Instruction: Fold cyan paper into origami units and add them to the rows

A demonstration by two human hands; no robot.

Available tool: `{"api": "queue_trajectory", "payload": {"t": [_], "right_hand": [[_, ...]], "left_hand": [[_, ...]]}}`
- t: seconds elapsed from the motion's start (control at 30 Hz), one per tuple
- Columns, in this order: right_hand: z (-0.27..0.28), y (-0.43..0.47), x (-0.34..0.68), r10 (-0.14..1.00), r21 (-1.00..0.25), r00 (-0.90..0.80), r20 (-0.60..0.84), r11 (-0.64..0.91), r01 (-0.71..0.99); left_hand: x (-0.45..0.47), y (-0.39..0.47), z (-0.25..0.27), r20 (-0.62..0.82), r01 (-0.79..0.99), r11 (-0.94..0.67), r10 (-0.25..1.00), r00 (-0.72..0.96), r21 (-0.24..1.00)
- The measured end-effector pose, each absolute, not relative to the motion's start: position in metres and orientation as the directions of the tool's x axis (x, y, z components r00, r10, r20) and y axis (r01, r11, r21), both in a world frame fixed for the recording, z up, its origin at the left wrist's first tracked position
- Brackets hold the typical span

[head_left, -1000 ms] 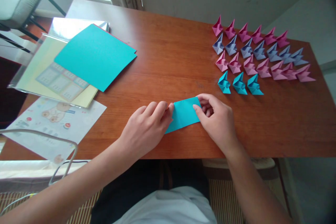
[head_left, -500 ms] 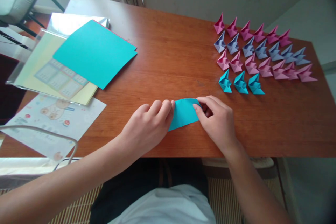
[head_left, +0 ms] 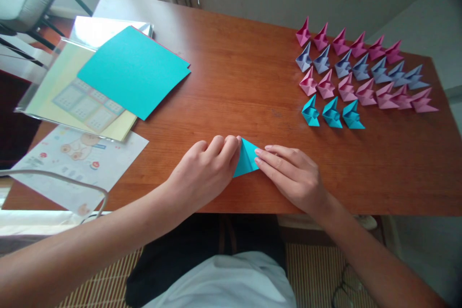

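Observation:
A small piece of turquoise origami paper (head_left: 247, 158) lies on the table in front of me, its right part folded over so that a slanted edge shows. My left hand (head_left: 211, 168) is closed on the paper's left end, with the fingers curled and the held edge hidden beneath them. From the right, my right hand (head_left: 292, 173) rests its outstretched fingers on the paper; the fingertips touch the folded right corner. Three folded turquoise paper figures (head_left: 332, 112) stand beyond my right hand.
Rows of folded pink paper figures (head_left: 366, 92), lilac ones (head_left: 361, 67) and magenta ones (head_left: 340, 42) fill the back right. Turquoise sheets (head_left: 135, 74) overlap a clear packet of yellow paper (head_left: 50, 77) at left. A printed sheet (head_left: 119, 154) and a cable (head_left: 72, 179) lie nearer.
The paper's right end has been folded over to the left. My right hand has gone from pinching its corner to laying straightened fingers on the fold. The left hand keeps its hold.

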State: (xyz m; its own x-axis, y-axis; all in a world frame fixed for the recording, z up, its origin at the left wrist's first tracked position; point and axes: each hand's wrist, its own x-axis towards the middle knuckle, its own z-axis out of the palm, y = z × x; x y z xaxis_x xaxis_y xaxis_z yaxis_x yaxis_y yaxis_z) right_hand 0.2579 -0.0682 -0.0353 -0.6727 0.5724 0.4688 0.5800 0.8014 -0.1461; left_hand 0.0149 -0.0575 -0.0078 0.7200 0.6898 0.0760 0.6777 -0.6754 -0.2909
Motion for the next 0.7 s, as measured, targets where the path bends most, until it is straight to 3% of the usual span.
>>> {"api": "queue_trajectory", "payload": {"t": [0.23,0.7], "right_hand": [[-0.0358,-0.0668,0.2495,0.537,-0.142,-0.670,0.513,0.823,0.550],[-0.0337,-0.0642,0.2536,0.542,-0.159,-0.724,0.427,0.833,0.530]], "left_hand": [[0.0145,-0.0599,-0.0086,0.083,0.683,-0.671,0.693,0.716,-0.288],[0.0131,-0.0580,-0.0092,0.068,0.692,-0.670,0.703,0.708,-0.271]]}}
